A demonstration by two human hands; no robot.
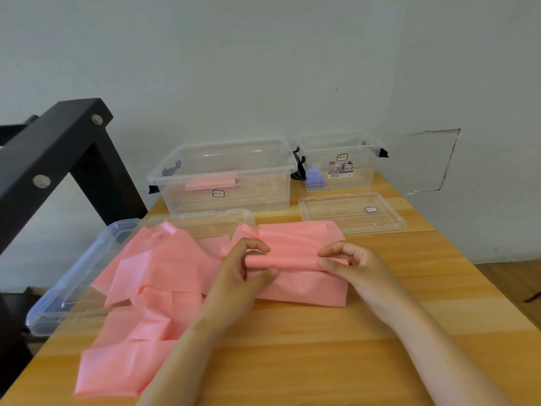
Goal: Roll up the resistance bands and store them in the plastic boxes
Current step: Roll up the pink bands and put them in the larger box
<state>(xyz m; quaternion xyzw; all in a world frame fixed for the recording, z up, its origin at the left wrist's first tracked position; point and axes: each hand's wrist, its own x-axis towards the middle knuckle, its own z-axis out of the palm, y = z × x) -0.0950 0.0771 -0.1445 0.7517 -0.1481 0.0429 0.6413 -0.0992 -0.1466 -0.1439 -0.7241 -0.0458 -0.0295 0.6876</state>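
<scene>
Fingers of your left hand (243, 276) and right hand (357, 268) are pinching the rolled ends of the band (287, 260); bare table (292, 361) is lying nearest you.

Long pink resistance band (152, 273) sprawled in creased folds, its right end rolled up into a short tube. Behind it, two clear plastic boxes side by side, both open: larger box (263, 194) holding a flat pink band (210, 183), smaller box (363, 177) a purple roll (314, 177).
</scene>
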